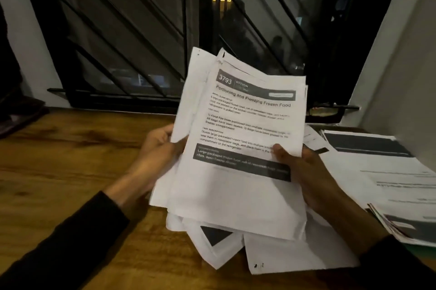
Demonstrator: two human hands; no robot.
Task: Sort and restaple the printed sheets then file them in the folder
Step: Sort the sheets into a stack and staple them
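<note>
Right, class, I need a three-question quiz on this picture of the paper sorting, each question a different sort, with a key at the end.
1. True or false: both the left hand and the right hand have a grip on the raised bundle of sheets.
2. Multiple choice: the number printed at the top of the front sheet is A) 3793, B) 1205, C) 8840.
3. Fill in: the second pile of papers lies on the wooden table to the person's ____.

Key: 1 true; 2 A; 3 right.
</note>
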